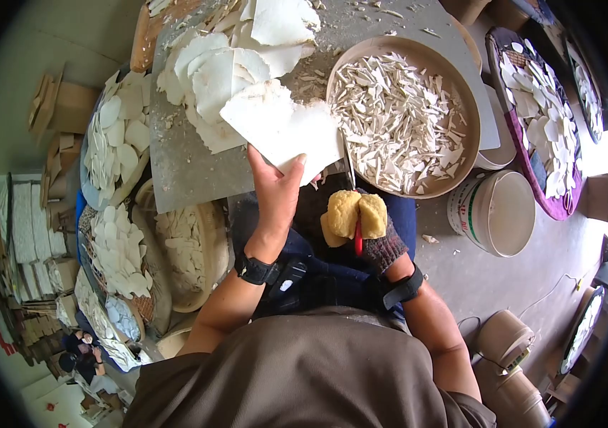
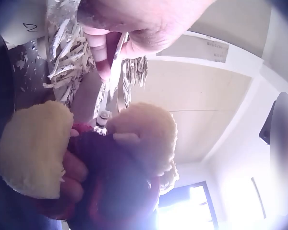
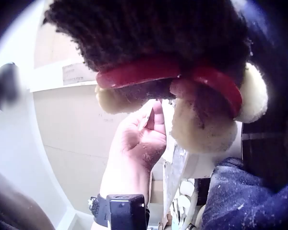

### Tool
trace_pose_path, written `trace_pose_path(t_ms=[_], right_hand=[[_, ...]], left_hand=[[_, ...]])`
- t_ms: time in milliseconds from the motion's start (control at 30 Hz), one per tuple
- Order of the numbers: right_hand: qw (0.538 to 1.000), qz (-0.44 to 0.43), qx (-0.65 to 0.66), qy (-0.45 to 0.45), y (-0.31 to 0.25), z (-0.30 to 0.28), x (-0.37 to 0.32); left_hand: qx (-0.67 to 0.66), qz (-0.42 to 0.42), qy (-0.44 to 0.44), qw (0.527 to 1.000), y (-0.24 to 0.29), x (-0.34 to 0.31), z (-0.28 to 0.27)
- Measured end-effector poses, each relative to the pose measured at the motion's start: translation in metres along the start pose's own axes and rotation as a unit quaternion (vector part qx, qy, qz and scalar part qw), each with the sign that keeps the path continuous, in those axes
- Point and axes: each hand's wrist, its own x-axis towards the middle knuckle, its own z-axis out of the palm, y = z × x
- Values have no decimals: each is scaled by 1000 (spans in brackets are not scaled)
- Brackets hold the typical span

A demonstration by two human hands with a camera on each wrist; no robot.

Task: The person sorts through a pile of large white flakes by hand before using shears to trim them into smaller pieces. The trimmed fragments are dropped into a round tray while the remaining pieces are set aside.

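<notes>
In the head view my bare left hand (image 1: 276, 194) pinches a thin, stiff white sheet (image 1: 291, 130) with a ragged upper edge, thumb on top. My right hand (image 1: 385, 247), in a dark knit glove, grips scissors (image 1: 359, 240) with red handles. Yellow foam padding (image 1: 345, 211) is wrapped about the handles. The blades point away from me, right at the sheet's right edge. From the right wrist the red handle loops (image 3: 139, 72) show below the glove (image 3: 149, 33). The left wrist view shows the sheet edge-on between the left fingers (image 2: 100, 52).
A grey board (image 1: 201, 178) bears a pile of white sheets (image 1: 211, 78). At its right a round tan basin (image 1: 473, 107) holds many cut white strips (image 1: 404, 114). A white bucket (image 1: 511, 214) stands on the floor. Trays of white pieces (image 1: 115, 250) lie left; another person (image 1: 86, 360) is far left.
</notes>
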Motion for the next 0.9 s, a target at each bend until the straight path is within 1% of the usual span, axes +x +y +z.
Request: trace_pose_path(t_ms=[33, 67, 100, 133, 167, 200, 267, 367, 467, 533, 667, 733, 800, 833, 900], right_hand=[[1000, 7, 20, -3, -1, 0, 2], [996, -28, -86, -21, 16, -4, 5], [1000, 12, -25, -8, 28, -9, 2], [998, 53, 36, 4, 29, -9, 1], [998, 57, 41, 5, 28, -8, 0], [997, 62, 45, 6, 26, -7, 0], [998, -5, -62, -11, 6, -3, 1], [995, -19, -98, -20, -1, -2, 0], [988, -53, -137, -48, -2, -4, 2], [993, -11, -94, -67, 8, -8, 1], [993, 58, 60, -84, 12, -12, 1], [993, 16, -67, -95, 9, -12, 2], [986, -40, -142, -79, 3, -8, 3], [984, -76, -153, -57, -3, -3, 5], [988, -89, -122, -33, -1, 0, 5]], left_hand=[[4, 4, 1, 1000, -1, 3, -1], [8, 7, 1, 1000, -1, 4, -2], [0, -11, -18, 1000, 1, 5, -4], [-8, -29, -38, 999, 5, 6, -5], [-15, -48, -56, 997, 7, 5, -7], [-14, -44, -39, 998, 6, 4, -7], [-14, -35, -10, 999, 0, 3, -6], [9, -33, -3, 999, 1, 2, -4], [7, -31, -17, 999, 4, 5, -7], [1, -42, -37, 998, 12, 2, -5], [2, -42, -53, 998, 17, 2, -5], [3, -46, -57, 997, 17, 2, -7], [5, -50, -61, 997, 19, 3, -9], [8, -52, -63, 997, 20, 3, -10], [15, -62, -74, 995, 22, 4, -14]])
